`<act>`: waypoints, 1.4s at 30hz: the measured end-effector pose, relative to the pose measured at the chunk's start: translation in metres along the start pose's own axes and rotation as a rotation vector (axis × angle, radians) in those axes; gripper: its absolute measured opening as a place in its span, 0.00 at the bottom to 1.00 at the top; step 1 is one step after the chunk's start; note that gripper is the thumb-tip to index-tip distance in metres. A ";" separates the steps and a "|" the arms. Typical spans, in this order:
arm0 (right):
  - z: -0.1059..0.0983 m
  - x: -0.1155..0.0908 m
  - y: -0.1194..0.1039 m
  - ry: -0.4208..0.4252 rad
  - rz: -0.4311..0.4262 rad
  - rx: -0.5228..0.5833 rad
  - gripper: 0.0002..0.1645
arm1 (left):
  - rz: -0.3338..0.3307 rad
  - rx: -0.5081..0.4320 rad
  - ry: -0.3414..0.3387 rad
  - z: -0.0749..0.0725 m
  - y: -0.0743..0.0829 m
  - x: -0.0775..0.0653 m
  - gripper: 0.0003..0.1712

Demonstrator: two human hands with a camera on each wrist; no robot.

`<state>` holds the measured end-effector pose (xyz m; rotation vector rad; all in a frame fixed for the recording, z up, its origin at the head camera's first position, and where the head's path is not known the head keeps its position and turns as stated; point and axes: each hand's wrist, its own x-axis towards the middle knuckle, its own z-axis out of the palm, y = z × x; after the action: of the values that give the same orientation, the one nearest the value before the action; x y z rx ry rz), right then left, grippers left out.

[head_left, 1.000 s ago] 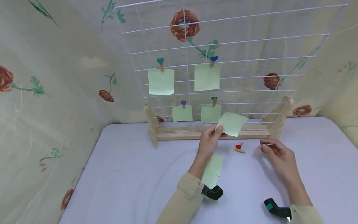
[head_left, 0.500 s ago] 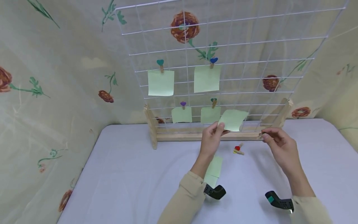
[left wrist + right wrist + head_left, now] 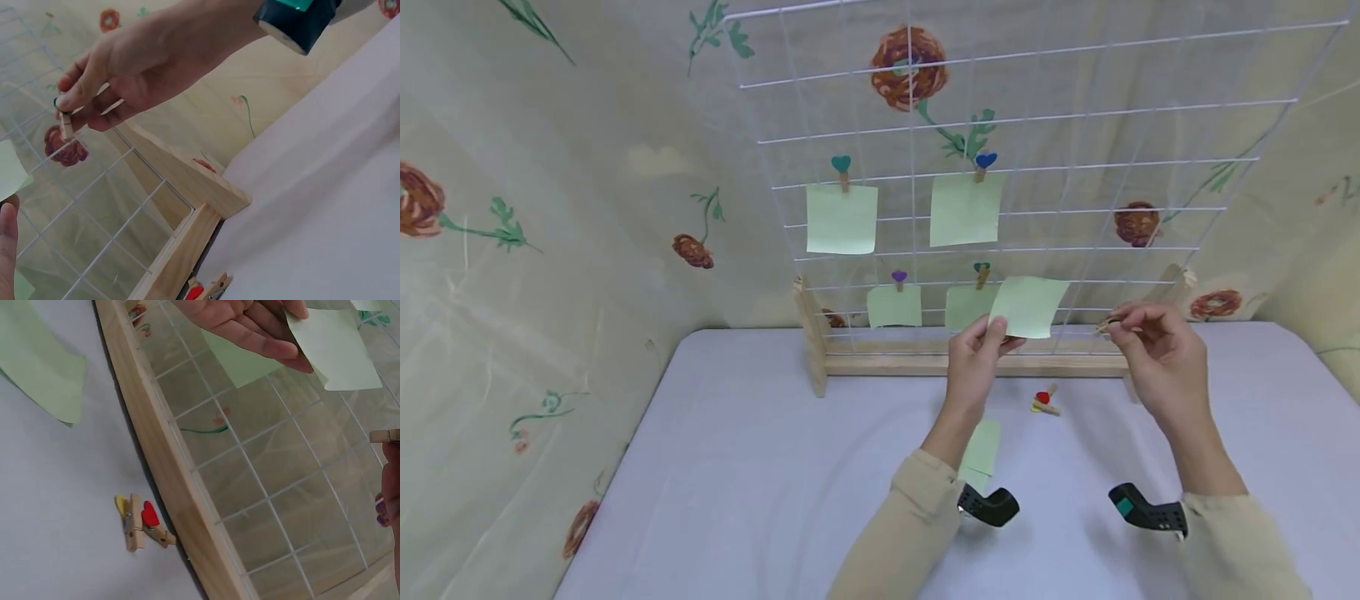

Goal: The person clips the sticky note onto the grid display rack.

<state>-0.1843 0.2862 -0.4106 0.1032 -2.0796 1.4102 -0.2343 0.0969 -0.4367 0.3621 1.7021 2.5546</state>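
My left hand (image 3: 973, 358) pinches a pale green sticky note (image 3: 1030, 307) at its lower left corner, thumb in front. The sheet stands before the lower part of a white wire grid (image 3: 1150, 211). To the right, my right hand (image 3: 1168, 358) pinches a small wooden clothespin (image 3: 66, 127) between thumb and forefinger, its wooden end pointing away from the fingertips. A dark green bit shows at the thumb in the left wrist view. The clothespin is apart from the note. Green notes hang on the grid under heart clothespins, two higher and two lower, such as the blue-heart one (image 3: 982, 167).
The grid stands in a wooden base (image 3: 887, 365) at the back of the white table (image 3: 737, 467). Clothespins with red and yellow hearts (image 3: 134, 522) lie before it. Loose green notes (image 3: 981, 450) lie partly behind my left forearm. Flowered cloth (image 3: 587, 250) hangs all round.
My right hand has risen from near the tabletop to the grid's lower rows with the clothespin. The left hand has lifted its note slightly and turned it more upright.
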 end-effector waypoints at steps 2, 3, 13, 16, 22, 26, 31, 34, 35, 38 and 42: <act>0.000 0.004 -0.003 -0.008 -0.019 -0.016 0.09 | 0.003 -0.009 0.002 0.003 0.002 0.001 0.17; 0.000 0.005 -0.005 -0.016 -0.027 -0.030 0.10 | 0.004 -0.012 0.003 0.005 0.003 0.001 0.17; 0.001 0.020 -0.014 -0.025 -0.130 0.043 0.18 | 0.045 -0.042 0.002 0.014 0.013 0.004 0.16; 0.001 0.025 -0.019 -0.018 -0.159 0.041 0.19 | 0.043 -0.039 0.000 0.016 0.016 0.005 0.16; 0.000 0.034 -0.030 -0.009 -0.167 0.031 0.19 | 0.035 -0.057 0.002 0.022 0.021 0.009 0.17; 0.001 0.040 -0.034 -0.011 -0.166 0.039 0.13 | 0.038 -0.072 0.012 0.026 0.025 0.011 0.17; 0.001 0.047 -0.040 -0.001 -0.166 0.114 0.13 | 0.026 -0.092 0.023 0.031 0.030 0.013 0.17; 0.001 0.050 -0.046 0.002 -0.182 0.079 0.14 | 0.030 -0.111 0.027 0.034 0.032 0.015 0.17; 0.002 0.052 -0.049 0.000 -0.192 0.096 0.14 | 0.033 -0.115 0.029 0.035 0.033 0.016 0.17; 0.002 0.055 -0.054 -0.004 -0.228 0.106 0.16 | 0.034 -0.130 0.034 0.037 0.034 0.018 0.18; 0.002 0.058 -0.055 0.005 -0.258 0.121 0.17 | 0.023 -0.139 0.044 0.039 0.034 0.019 0.17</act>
<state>-0.2103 0.2767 -0.3353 0.4023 -1.8976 1.3737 -0.2411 0.1217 -0.3883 0.3216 1.5308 2.6976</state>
